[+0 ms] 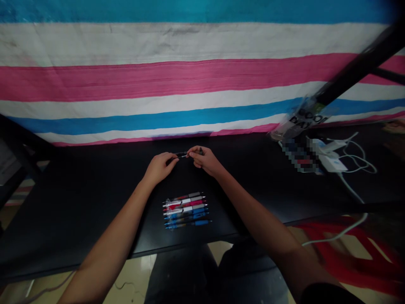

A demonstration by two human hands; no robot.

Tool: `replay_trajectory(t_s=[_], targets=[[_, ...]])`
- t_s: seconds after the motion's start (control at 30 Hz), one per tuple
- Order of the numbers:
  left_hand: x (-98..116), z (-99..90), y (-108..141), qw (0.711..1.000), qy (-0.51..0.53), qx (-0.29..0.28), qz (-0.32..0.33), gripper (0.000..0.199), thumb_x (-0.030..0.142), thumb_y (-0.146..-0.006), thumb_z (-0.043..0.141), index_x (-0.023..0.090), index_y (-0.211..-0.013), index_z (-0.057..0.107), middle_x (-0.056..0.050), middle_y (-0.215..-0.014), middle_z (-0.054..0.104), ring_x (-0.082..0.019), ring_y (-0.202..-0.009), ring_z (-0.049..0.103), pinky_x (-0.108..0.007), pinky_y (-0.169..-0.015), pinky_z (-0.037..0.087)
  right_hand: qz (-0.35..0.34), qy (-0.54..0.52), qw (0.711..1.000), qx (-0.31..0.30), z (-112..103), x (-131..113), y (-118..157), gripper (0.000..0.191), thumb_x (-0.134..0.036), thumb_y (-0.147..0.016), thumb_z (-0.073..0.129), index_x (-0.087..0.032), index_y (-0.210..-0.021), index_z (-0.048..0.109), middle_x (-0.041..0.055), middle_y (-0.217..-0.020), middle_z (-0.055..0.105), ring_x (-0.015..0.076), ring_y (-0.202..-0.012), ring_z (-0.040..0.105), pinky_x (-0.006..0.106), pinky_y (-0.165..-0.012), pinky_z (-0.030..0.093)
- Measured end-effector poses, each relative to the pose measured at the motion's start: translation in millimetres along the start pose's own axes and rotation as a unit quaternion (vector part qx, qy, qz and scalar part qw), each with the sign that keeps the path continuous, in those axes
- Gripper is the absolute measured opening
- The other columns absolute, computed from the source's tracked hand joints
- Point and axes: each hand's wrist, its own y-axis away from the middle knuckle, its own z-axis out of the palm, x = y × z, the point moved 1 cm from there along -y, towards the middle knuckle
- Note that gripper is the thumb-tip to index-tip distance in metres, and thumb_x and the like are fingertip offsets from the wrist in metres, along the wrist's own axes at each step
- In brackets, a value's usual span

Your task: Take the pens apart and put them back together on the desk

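Note:
A dark pen (181,155) with a clear section is held level between my two hands, above the black table. My left hand (160,167) pinches its left end between thumb and fingers. At its right end, my right hand (202,159) has its fingers closed, and a short dark piece shows between them. Nearer to me lies a row of several pens (186,210), side by side, with grey, white, red and blue grips. Shiny clear plastic shows around their left ends.
The black table (85,190) meets a striped sheet (142,80) at the back. On the right are a clear bag with printed letters (303,118), a white power strip (330,158) with cables, and a black metal post. A red stool (357,257) stands below.

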Motion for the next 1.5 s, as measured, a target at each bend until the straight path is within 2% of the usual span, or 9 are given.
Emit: replay_trajectory(t_s=[0.53, 0.67, 0.83, 0.93, 1.0, 1.13, 1.2, 1.3, 1.5], targets=[[1, 0.6, 1, 1.000, 0.015, -0.004, -0.002, 0.026, 0.037, -0.098, 0.057, 0.019, -0.103, 0.076, -0.007, -0.098, 0.078, -0.021, -0.083, 0.071, -0.031, -0.075, 0.051, -0.003, 0.025, 1.000, -0.007, -1, 7, 0, 0.029, -0.041, -0.076, 0.083, -0.018, -0.091, 0.073, 0.0027, -0.084, 0.070, 0.0032, -0.045, 0.042, 0.022, -0.041, 0.032], [1, 0.4, 1, 1.000, 0.017, -0.003, -0.008, 0.027, 0.039, -0.098, 0.057, 0.019, -0.104, 0.076, -0.007, -0.097, 0.077, -0.020, -0.077, 0.069, -0.030, -0.071, 0.050, -0.002, 0.030, 1.000, -0.003, 0, 4, 0, 0.035, -0.040, -0.073, 0.085, -0.018, -0.097, 0.075, 0.0001, -0.078, 0.064, 0.0041, -0.047, 0.042, 0.021, -0.041, 0.031], [1, 0.2, 1, 1.000, 0.024, -0.003, -0.015, 0.025, 0.038, -0.096, 0.059, 0.019, -0.102, 0.075, -0.007, -0.097, 0.077, -0.019, -0.072, 0.067, -0.030, -0.069, 0.048, 0.006, -0.053, 0.998, 0.034, -2, 0, -3, 0.036, -0.049, -0.082, 0.075, -0.017, -0.097, 0.075, -0.0016, -0.074, 0.057, 0.0033, -0.045, 0.031, 0.024, -0.046, 0.037], [1, -0.1, 1, 1.000, 0.024, -0.004, -0.017, 0.023, 0.037, -0.095, 0.061, 0.020, -0.101, 0.074, -0.005, -0.093, 0.077, -0.017, -0.067, 0.064, -0.029, -0.065, 0.046, 0.019, -0.132, 0.990, 0.051, -5, -1, -6, 0.041, -0.057, -0.087, 0.065, -0.018, -0.094, 0.073, 0.0009, -0.076, 0.058, 0.0082, -0.054, 0.044, 0.028, -0.058, 0.046], [1, -0.1, 1, 1.000, 0.024, -0.005, -0.020, 0.022, 0.037, -0.095, 0.061, 0.020, -0.100, 0.074, -0.004, -0.089, 0.076, -0.016, -0.065, 0.063, -0.028, -0.064, 0.045, 0.030, -0.145, 0.988, 0.054, -6, -2, -6, 0.047, -0.063, -0.090, 0.057, -0.019, -0.089, 0.072, 0.0000, -0.068, 0.053, 0.0116, -0.057, 0.047, 0.029, -0.060, 0.047], [0, -0.1, 1, 0.999, 0.029, -0.005, -0.026, 0.023, 0.037, -0.095, 0.060, 0.020, -0.102, 0.073, -0.003, -0.086, 0.075, -0.016, -0.066, 0.064, -0.028, -0.064, 0.045, 0.036, -0.112, 0.992, 0.047, -3, -2, -5, 0.053, -0.069, -0.090, 0.056, -0.019, -0.074, 0.065, -0.0066, -0.052, 0.033, 0.0086, -0.044, 0.027, 0.027, -0.051, 0.037], [0, -0.3, 1, 0.999, 0.026, -0.004, -0.029, 0.022, 0.036, -0.095, 0.060, 0.019, -0.102, 0.073, -0.003, -0.083, 0.074, -0.017, -0.066, 0.064, -0.028, -0.064, 0.045, 0.028, -0.101, 0.993, 0.050, 0, -3, -4, 0.048, -0.066, -0.086, 0.065, -0.019, -0.075, 0.066, -0.0072, -0.051, 0.034, 0.0075, -0.045, 0.027, 0.026, -0.051, 0.035], [1, -0.8, 1, 0.999, 0.017, -0.001, -0.033, 0.022, 0.036, -0.094, 0.060, 0.019, -0.101, 0.073, -0.002, -0.081, 0.074, -0.016, -0.066, 0.063, -0.028, -0.064, 0.045, 0.003, -0.089, 0.995, 0.051, 4, -5, -1, 0.038, -0.055, -0.079, 0.077, -0.018, -0.079, 0.069, -0.0047, -0.058, 0.044, 0.0085, -0.053, 0.041, 0.025, -0.055, 0.038], [3, -2.0, 1, 0.999, 0.008, 0.008, -0.044, 0.021, 0.034, -0.093, 0.059, 0.019, -0.099, 0.073, -0.002, -0.076, 0.072, -0.017, -0.064, 0.063, -0.028, -0.062, 0.044, -0.022, -0.052, 0.998, 0.037, 3, -4, 0, 0.026, -0.036, -0.075, 0.080, -0.020, -0.093, 0.070, -0.0040, -0.070, 0.054, 0.0093, -0.060, 0.048, 0.025, -0.059, 0.040]])
